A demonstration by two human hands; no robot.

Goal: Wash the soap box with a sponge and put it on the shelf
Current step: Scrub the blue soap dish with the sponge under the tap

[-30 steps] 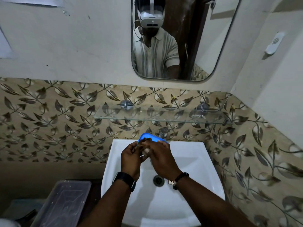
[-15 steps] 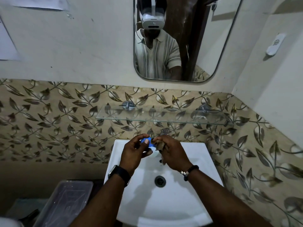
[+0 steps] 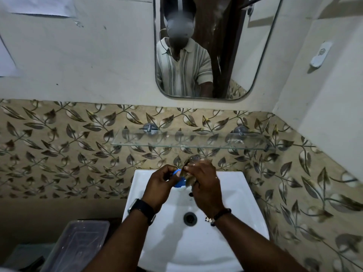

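Head view, centre: left hand [image 3: 159, 186] grips box [image 3: 179, 183], right hand [image 3: 205, 186] prob. clutches sponge [image 3: 189, 178]; washing unfinished, shelf [image 3: 176, 144] step left.

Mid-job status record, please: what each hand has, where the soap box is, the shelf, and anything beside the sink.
left hand: pinches the blue plastic soap box over the basin
right hand: grips a brownish sponge against the box
white ceramic sink: directly below both hands
clear glass shelf: on the leaf-patterned wall above the sink; box not yet on it
clear plastic tub: lower left of the sink
stage: scrubbing; placing not yet done
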